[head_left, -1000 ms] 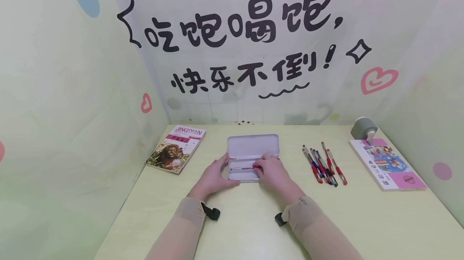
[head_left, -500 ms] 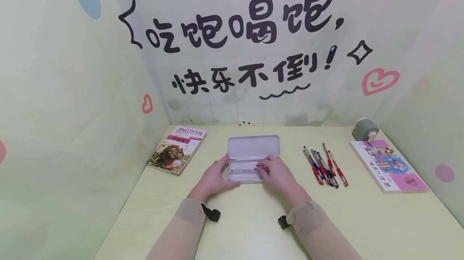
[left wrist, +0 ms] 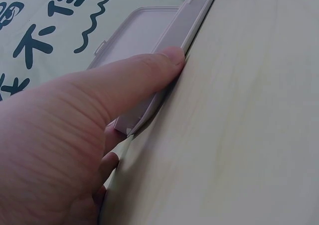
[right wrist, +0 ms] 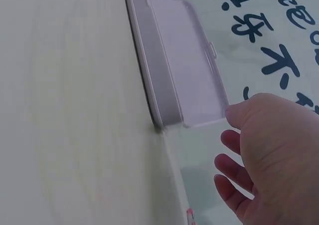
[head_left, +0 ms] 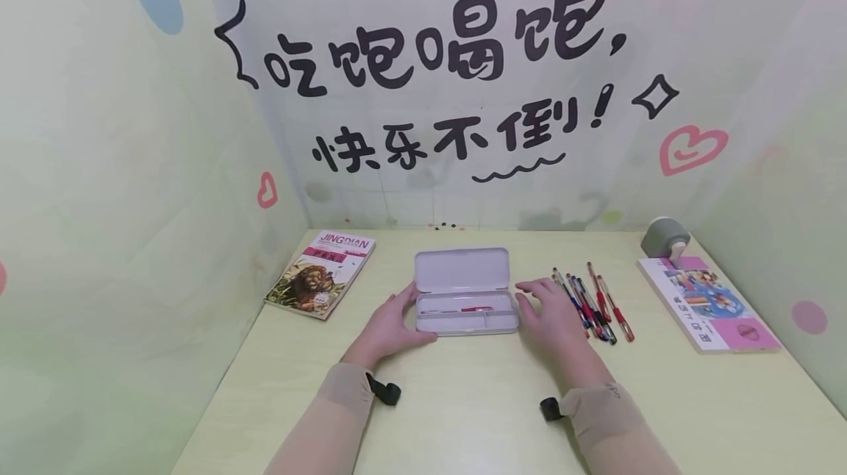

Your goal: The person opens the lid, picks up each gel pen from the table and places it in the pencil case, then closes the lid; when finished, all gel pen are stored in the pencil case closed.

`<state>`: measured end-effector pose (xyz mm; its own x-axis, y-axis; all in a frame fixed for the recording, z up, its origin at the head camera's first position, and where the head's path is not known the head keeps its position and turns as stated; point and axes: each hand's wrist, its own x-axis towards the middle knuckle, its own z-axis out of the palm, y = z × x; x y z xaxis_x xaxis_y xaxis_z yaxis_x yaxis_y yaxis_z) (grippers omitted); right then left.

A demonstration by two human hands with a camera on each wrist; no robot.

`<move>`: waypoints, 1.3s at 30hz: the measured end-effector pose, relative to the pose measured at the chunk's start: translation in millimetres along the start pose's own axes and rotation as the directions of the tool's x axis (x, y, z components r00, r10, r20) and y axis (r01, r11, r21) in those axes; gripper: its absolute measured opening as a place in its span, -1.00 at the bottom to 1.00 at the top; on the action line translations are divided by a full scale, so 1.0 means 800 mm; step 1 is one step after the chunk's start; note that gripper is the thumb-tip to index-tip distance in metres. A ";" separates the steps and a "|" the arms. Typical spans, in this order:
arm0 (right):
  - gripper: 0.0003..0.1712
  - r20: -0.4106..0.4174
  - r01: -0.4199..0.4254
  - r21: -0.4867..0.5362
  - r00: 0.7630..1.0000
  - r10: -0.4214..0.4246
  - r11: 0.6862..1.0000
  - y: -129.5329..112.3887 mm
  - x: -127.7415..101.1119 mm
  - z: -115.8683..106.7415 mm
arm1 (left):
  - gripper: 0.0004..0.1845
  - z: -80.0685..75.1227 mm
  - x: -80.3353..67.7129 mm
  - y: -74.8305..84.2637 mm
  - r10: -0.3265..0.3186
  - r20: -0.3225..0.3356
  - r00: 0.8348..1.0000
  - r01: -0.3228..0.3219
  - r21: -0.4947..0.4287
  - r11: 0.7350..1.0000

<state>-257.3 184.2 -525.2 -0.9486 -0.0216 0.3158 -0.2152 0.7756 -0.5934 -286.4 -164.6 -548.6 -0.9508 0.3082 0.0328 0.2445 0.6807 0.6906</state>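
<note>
A pale lilac pencil case (head_left: 463,329) lies on the table with its lid (head_left: 462,269) raised at the back. In its rear compartment is a pen with a red grip (head_left: 475,309). My left hand (head_left: 387,328) holds the case at its left end; in the left wrist view the thumb (left wrist: 154,68) lies along the front side and the fingers bend around the end. Just beyond the case's right end is my right hand (head_left: 552,317), its fingers loosely bent and holding nothing. Several capped pens (head_left: 598,309), with red, blue and black grips, lie beside it.
A book with a lion cover (head_left: 320,276) lies at the back left. On the right is a pink and white book (head_left: 711,306), with a grey rounded object (head_left: 665,238) at its far end. Printed cloth walls (head_left: 423,195) close off the table's back and sides.
My right hand has let go of the red-grip pen, now lying in the case, and moved right, out of the case, towards the loose pens. The left hand stays on the case.
</note>
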 end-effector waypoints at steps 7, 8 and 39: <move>-0.57 -0.072 -0.061 -0.040 0.996 0.058 0.997 0.043 -0.011 -0.027 | 0.41 0.000 0.001 0.000 0.017 -0.004 1.000 -0.017 0.010 1.000; -0.57 -0.084 -0.073 -0.038 0.994 0.069 0.997 0.047 -0.012 -0.032 | 0.41 0.000 0.001 -0.001 0.017 -0.005 1.000 -0.017 0.010 1.000; -0.25 -0.021 -0.501 -0.269 0.857 0.515 0.823 0.108 -0.031 -0.091 | 0.42 -0.001 -0.001 0.000 -0.003 -0.005 1.000 0.003 -0.022 1.000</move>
<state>-235.3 297.7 -530.6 -0.9188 0.3941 -0.0199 0.3608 0.8185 -0.4472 -285.3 -165.2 -548.2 -0.9526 0.3022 0.0344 0.2371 0.6671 0.7062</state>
